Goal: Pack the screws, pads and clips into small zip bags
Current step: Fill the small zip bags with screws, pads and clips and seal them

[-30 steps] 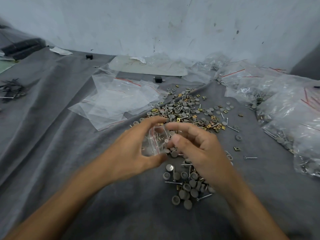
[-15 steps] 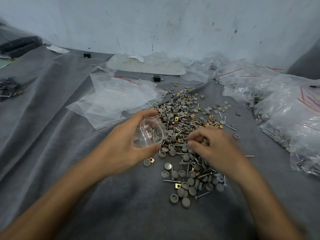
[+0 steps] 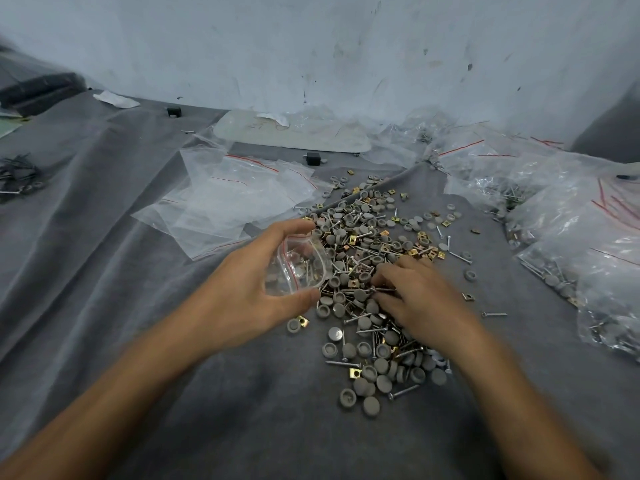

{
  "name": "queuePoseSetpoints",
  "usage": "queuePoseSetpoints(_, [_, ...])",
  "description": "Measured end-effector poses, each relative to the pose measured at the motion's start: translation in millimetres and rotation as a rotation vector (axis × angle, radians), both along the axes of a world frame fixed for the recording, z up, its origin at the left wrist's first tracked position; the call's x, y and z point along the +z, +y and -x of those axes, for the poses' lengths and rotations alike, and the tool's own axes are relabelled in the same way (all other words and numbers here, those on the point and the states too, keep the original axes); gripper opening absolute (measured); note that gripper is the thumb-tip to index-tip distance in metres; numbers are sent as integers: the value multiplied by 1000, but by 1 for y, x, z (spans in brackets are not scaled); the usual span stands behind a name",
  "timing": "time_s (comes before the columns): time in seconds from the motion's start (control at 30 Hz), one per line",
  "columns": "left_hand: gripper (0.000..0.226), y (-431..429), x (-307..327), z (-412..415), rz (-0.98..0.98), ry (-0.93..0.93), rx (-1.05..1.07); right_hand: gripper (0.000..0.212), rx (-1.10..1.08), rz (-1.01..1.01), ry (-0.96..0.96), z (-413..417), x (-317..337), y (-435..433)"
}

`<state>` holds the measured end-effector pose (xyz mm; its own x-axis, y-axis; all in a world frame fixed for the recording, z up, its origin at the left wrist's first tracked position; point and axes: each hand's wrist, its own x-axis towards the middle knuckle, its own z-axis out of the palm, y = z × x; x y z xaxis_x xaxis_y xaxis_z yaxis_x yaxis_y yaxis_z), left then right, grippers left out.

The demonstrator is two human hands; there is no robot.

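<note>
Left hand (image 3: pixel 249 292) clamped the zip bag (image 3: pixel 298 268); right hand (image 3: pixel 422 303) sat curled on the parts pile (image 3: pixel 363 233), grip unclear tbh.

A wrinkled grey cloth (image 3: pixel 104 271) covers the whole work surface up to the wall. In its middle lies a loose heap of grey round pads (image 3: pixel 348 351), steel screws (image 3: pixel 403 392) and brass-coloured square clips (image 3: pixel 355 373), thinning out toward the near edge. Just beside the heap on the left is a flat stack of empty zip bags (image 3: pixel 225 202) with red seal lines. Filled bags (image 3: pixel 588 244) crowd the right side. Near the wall lie a pale flat board (image 3: pixel 294 136), two small black blocks (image 3: pixel 312 158) and a scrap of white paper (image 3: pixel 116 99). A tangle of thin dark pieces (image 3: pixel 17 173) sits far left.
</note>
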<state>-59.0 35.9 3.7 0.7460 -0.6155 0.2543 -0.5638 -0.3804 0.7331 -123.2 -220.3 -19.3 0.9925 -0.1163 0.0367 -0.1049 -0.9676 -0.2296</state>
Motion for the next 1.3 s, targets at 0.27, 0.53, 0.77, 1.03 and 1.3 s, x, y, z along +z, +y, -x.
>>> queuePoseSetpoints(0.27, [75,0,-1,-1,3,-14,-3,13,-36,-72,-109,2,-2,-3])
queuePoseSetpoints(0.53, [75,0,-5,-4,17,-25,-10,14,-73,-671,-327,5,8,-7])
queuePoseSetpoints(0.77, [76,-2,-7,-3,9,-23,-22,7,-80,-1246,-332,7,12,7])
queuePoseSetpoints(1.03, [76,-7,-7,0,25,-22,-21,16,62,-1582,-247,8,17,41])
queuePoseSetpoints(1.3, [74,-10,-9,2,21,-15,-49,12,108,-1504,-324,8,22,58])
